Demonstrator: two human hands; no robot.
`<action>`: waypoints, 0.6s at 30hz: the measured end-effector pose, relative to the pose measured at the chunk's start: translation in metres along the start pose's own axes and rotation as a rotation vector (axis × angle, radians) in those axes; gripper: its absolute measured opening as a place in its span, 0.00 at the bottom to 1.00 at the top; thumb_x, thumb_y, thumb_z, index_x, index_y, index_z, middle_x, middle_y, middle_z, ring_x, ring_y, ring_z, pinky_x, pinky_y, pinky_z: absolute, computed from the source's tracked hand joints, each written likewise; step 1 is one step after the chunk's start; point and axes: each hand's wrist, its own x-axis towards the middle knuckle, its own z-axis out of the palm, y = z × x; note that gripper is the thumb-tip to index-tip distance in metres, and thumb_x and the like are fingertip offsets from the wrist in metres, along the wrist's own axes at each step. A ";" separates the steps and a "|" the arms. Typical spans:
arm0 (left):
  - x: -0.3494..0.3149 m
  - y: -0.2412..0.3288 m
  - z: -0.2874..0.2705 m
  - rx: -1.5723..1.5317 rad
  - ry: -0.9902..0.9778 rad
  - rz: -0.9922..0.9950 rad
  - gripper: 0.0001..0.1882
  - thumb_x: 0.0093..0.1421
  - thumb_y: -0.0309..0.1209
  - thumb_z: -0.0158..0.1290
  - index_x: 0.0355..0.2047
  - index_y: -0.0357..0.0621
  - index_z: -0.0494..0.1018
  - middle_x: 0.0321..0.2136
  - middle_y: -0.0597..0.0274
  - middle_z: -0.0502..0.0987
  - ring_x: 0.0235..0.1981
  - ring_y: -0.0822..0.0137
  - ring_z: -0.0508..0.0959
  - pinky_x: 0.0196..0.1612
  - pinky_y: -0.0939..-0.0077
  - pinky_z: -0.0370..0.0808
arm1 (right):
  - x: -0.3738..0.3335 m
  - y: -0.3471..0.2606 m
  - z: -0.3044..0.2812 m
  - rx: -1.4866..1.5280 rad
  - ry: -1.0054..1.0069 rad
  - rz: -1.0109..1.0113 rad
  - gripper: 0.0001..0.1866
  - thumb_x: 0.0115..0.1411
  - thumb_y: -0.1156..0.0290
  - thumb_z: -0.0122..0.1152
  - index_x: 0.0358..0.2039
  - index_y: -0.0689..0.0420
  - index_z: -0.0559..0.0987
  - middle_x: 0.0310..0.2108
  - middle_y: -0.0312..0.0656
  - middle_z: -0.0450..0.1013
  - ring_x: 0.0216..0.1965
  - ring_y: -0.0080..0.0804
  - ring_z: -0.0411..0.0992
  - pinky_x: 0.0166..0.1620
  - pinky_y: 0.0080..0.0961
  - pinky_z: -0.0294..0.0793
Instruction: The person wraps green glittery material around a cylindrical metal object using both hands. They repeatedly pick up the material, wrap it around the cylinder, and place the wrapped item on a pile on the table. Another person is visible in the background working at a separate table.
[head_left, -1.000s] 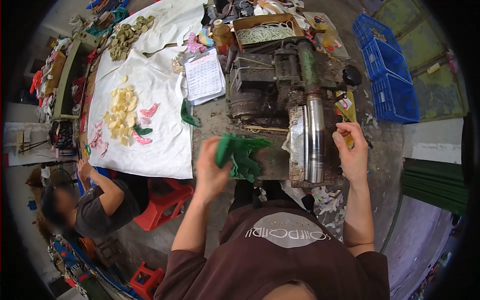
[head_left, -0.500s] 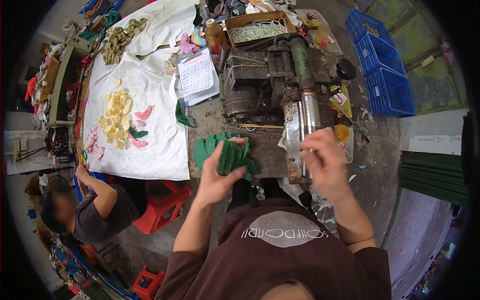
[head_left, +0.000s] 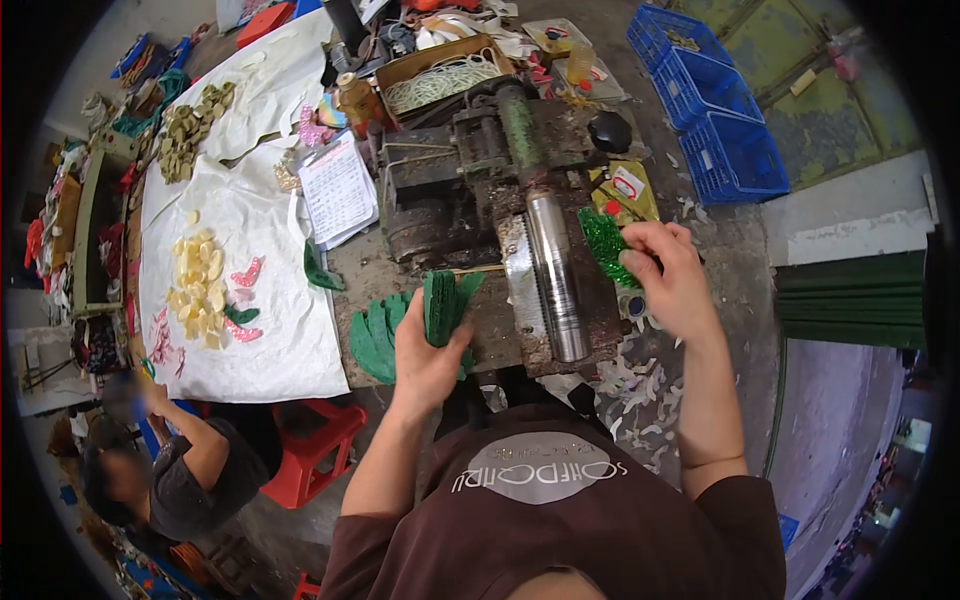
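Note:
My left hand (head_left: 424, 356) is closed around an upright stack of green fabric pieces (head_left: 439, 308) at the bench's front edge. More green pieces (head_left: 374, 335) lie fanned out just left of that hand. My right hand (head_left: 668, 278) pinches a shiny green glitter piece (head_left: 602, 242) between thumb and fingers, in the air right of the machine. Between my hands stands an old, grimy machine (head_left: 465, 165) with a polished metal roller (head_left: 556, 285). A single curved green piece (head_left: 320, 268) rests by the edge of the white sheet.
The white sheet (head_left: 250, 345) carries cream pieces (head_left: 196, 275), pink pieces (head_left: 246, 272) and olive pieces (head_left: 197, 130). Papers (head_left: 338, 190) and a box of pale cord (head_left: 445, 80) lie behind. Blue crates (head_left: 740, 160) stand right; scraps litter the floor. A co-worker (head_left: 205, 450) sits left.
My right hand has moved right, away from the roller, and now shows a shiny green piece in its fingers. My left hand still grips the stack. The whole view has shifted.

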 end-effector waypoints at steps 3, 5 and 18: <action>0.000 -0.004 0.006 0.205 -0.187 0.095 0.29 0.49 0.17 0.56 0.54 0.42 0.66 0.44 0.51 0.72 0.47 0.57 0.74 0.52 0.67 0.69 | -0.003 0.044 0.005 0.019 -0.341 0.263 0.03 0.57 0.73 0.57 0.32 0.57 0.76 0.26 0.39 0.73 0.30 0.35 0.68 0.46 0.31 0.60; 0.000 0.011 0.019 0.340 -0.363 0.241 0.34 0.47 0.17 0.58 0.56 0.42 0.64 0.53 0.48 0.63 0.57 0.47 0.65 0.58 0.65 0.66 | -0.011 0.043 0.022 -0.006 -0.376 0.151 0.03 0.56 0.73 0.57 0.31 0.56 0.76 0.25 0.40 0.73 0.31 0.38 0.69 0.49 0.34 0.58; -0.014 -0.036 -0.055 0.446 0.189 0.140 0.25 0.43 0.15 0.57 0.45 0.39 0.71 0.47 0.51 0.69 0.50 0.51 0.71 0.54 0.66 0.68 | -0.013 0.015 0.048 0.288 0.130 0.079 0.09 0.54 0.78 0.62 0.36 0.63 0.76 0.31 0.41 0.71 0.33 0.32 0.71 0.39 0.27 0.70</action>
